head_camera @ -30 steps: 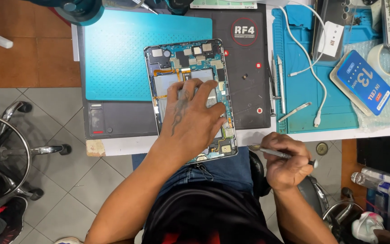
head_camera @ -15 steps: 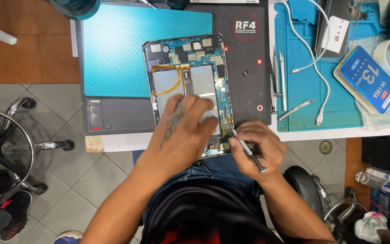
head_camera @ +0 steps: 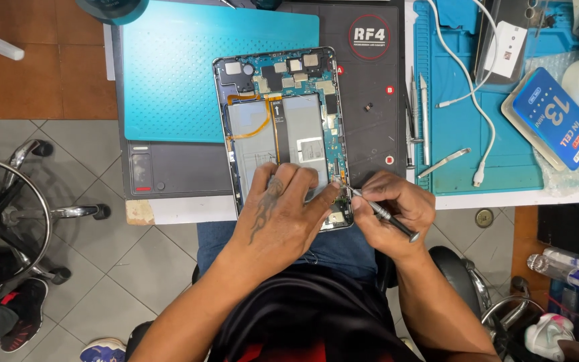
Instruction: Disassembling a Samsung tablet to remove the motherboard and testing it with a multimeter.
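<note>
Opened tablet (head_camera: 283, 127) lies at near edge of dark work mat (head_camera: 370, 100), lower end overhanging lap. Left hand (head_camera: 283, 208) spread flat, pressing tablet down. Right hand (head_camera: 393, 208) pinches thin screwdriver (head_camera: 378, 211), tip at tablet's lower right corner. Advice: keep tip upright, seated square; keep left palm steady, clear of orange flex cable (head_camera: 256, 131).

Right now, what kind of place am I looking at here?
Most likely an electronics repair bench: an opened tablet lies on a dark work mat, the right hand holds a screwdriver, and tweezers lie nearby.

The left hand (head_camera: 283, 214) hides the opened tablet's (head_camera: 283, 121) lower end; screwdriver (head_camera: 378, 210) tip — too small to tell.
</note>
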